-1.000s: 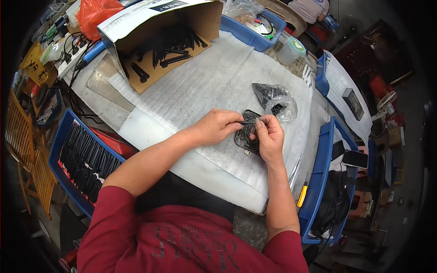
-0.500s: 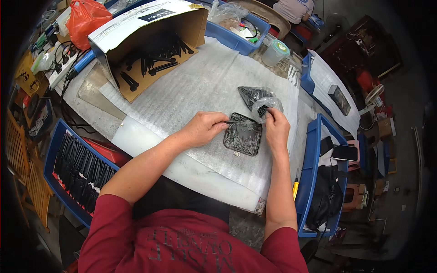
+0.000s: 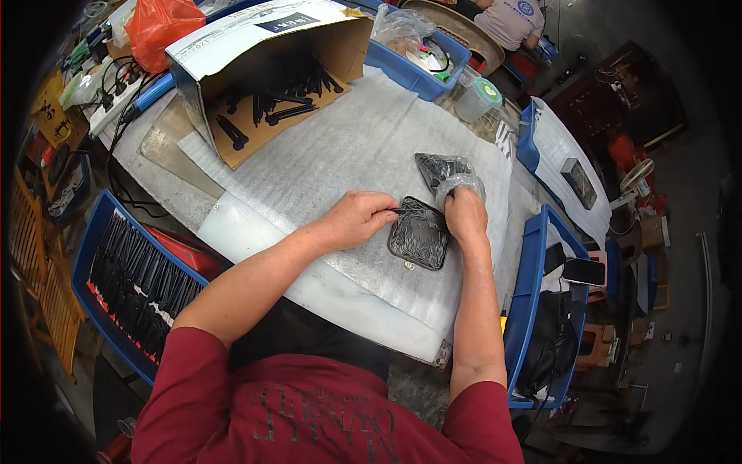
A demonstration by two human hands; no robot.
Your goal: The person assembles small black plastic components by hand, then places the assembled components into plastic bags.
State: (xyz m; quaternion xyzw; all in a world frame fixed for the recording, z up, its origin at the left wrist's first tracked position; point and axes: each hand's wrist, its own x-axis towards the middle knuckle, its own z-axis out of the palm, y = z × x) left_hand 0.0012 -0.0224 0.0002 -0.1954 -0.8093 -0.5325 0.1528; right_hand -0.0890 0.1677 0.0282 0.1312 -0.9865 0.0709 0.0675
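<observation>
Pinching a thin black strip off the black tray (image 3: 418, 233) on the foam sheet (image 3: 340, 155), the left hand (image 3: 357, 219) works; the right hand (image 3: 466, 214) grips a clear bag (image 3: 457, 184).

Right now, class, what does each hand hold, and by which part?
The left hand pinches one end of a thin black strip over the flat black rectangular tray. The right hand grips the crumpled clear plastic bag by its edge.
</observation>
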